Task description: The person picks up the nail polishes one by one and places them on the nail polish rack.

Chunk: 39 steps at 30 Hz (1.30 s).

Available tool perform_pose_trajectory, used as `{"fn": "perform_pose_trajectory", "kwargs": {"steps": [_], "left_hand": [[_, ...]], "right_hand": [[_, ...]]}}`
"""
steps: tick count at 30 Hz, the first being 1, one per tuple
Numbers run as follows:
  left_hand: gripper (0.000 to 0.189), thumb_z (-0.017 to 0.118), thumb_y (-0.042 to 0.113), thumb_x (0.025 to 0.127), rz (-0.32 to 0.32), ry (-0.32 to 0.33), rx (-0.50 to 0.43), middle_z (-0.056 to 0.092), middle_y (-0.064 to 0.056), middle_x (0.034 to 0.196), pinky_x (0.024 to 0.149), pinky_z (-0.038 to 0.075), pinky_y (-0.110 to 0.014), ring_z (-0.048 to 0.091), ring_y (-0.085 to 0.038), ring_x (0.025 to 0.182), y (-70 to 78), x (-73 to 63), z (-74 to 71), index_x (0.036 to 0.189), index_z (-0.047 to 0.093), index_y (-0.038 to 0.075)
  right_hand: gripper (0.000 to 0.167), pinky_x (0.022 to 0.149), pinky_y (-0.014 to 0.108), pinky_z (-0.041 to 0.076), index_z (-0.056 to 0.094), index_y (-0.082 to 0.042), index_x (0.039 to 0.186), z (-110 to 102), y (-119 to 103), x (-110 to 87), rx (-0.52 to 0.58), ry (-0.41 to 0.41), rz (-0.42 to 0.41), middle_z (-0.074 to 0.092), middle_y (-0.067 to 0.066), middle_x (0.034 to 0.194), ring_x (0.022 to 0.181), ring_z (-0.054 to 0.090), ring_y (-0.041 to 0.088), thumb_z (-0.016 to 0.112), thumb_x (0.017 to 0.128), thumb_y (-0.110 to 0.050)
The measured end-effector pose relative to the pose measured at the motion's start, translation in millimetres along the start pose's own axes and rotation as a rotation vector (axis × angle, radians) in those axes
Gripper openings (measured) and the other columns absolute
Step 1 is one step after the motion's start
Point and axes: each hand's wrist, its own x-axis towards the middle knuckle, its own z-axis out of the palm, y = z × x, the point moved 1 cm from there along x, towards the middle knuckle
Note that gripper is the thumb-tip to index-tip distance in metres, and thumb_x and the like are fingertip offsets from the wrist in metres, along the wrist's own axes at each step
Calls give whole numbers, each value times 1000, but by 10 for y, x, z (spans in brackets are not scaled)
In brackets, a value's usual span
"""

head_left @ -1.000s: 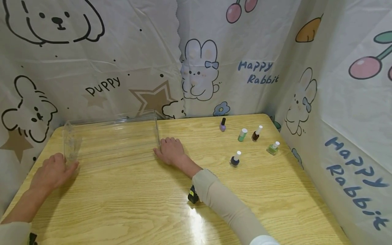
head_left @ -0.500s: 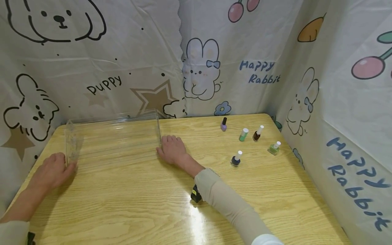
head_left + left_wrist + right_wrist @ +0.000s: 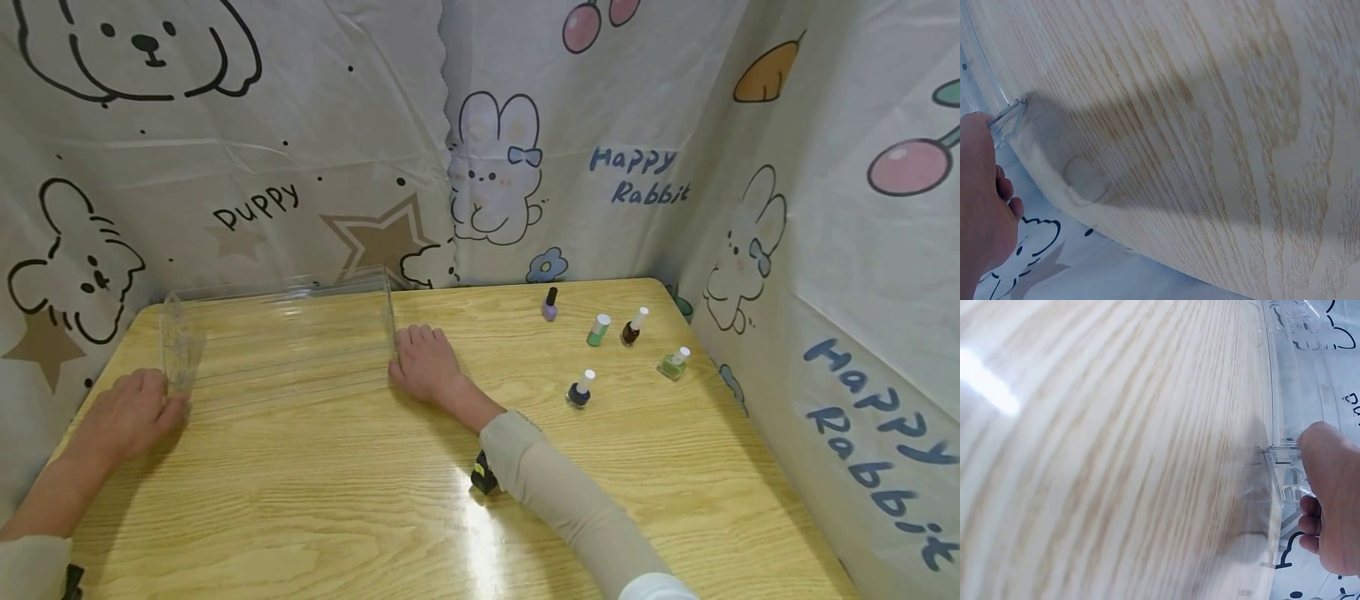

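A long clear plastic rack [image 3: 281,342] with upright end panels lies across the table's back left. My left hand [image 3: 123,417] grips its near left corner. At the right end my right hand [image 3: 426,362] holds the end panel, fingers toward the back. In the left wrist view, the rack's corner [image 3: 1011,119] shows just past the thumb side of the hand [image 3: 985,200], with fingertips curled below. The right wrist view has the rack's edge [image 3: 1282,469] against the hand [image 3: 1334,500], several fingers curled under.
Nail polish bottles stand at the table's right: purple [image 3: 551,305], mint green [image 3: 598,330], dark brown [image 3: 634,327], light green [image 3: 673,363] and dark blue [image 3: 581,389]. A printed curtain [image 3: 600,100] hangs around the wooden table [image 3: 322,517]. Small black devices show by both wrists.
The head view has drifted a little. Both hands have shifted very slightly toward the back while keeping hold of the rack's ends. The bottles stand as before.
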Motion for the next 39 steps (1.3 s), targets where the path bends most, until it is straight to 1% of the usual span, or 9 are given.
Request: {"fn": "perform_pose_trajectory", "kwargs": {"steps": [6, 14, 18, 23, 27, 30, 35, 39], "left_hand": [[31, 60, 13, 96, 14, 12, -2, 35, -6, 71, 54, 28, -35, 33, -21, 61, 13, 37, 3, 77, 37, 6], [30, 57, 14, 98, 27, -2, -12, 36, -5, 72, 55, 27, -35, 33, -21, 62, 66, 106, -1, 78, 37, 6], [29, 56, 13, 98, 32, 6, -12, 36, -5, 72, 56, 27, -36, 34, -21, 63, 99, 154, 5, 78, 37, 7], [30, 55, 13, 99, 28, 5, -16, 34, -5, 72, 56, 26, -36, 32, -21, 62, 170, 217, -12, 77, 36, 7], [30, 55, 13, 100, 30, 8, -17, 34, -5, 71, 55, 26, -36, 32, -21, 61, 221, 265, -31, 76, 36, 7], [31, 55, 13, 100, 19, 8, -31, 34, -5, 71, 55, 26, -36, 33, -22, 62, 261, 310, -36, 76, 37, 7], [30, 56, 14, 99, 4, 14, -55, 37, -6, 72, 55, 28, -38, 36, -23, 62, 360, 385, -35, 76, 39, 7], [31, 55, 14, 99, 13, 36, -69, 37, -6, 71, 54, 28, -38, 35, -23, 61, 445, 455, -36, 74, 38, 7]], "right_hand": [[33, 82, 34, 37, 50, -9, 110, -9, 58, -14, -14, 21, -5, 48, 3, 96, 92, 48, 20, 41, 103, -40], [30, 81, 33, 36, 48, -10, 105, -22, 155, -40, -15, 18, -15, 45, 2, 93, 89, 45, 19, 38, 104, -38], [28, 81, 33, 36, 47, -10, 103, -22, 207, -60, -14, 11, -10, 45, 2, 92, 87, 44, 19, 38, 104, -36], [24, 81, 35, 35, 46, -9, 101, -33, 278, -78, 13, 18, 9, 45, 3, 91, 87, 44, 21, 41, 103, -33], [24, 82, 35, 35, 45, -10, 100, -51, 338, -90, 15, 25, 17, 45, 3, 92, 89, 44, 21, 40, 103, -33], [26, 83, 36, 35, 46, -9, 101, -58, 389, -98, 5, 34, 18, 47, 4, 93, 92, 46, 22, 40, 104, -34], [24, 87, 38, 35, 46, -9, 99, -74, 497, -122, 22, 47, 20, 49, 5, 94, 96, 49, 25, 42, 103, -32], [22, 87, 39, 34, 46, -9, 97, -100, 603, -150, 31, 50, 29, 47, 5, 92, 94, 48, 25, 42, 103, -30]]}}
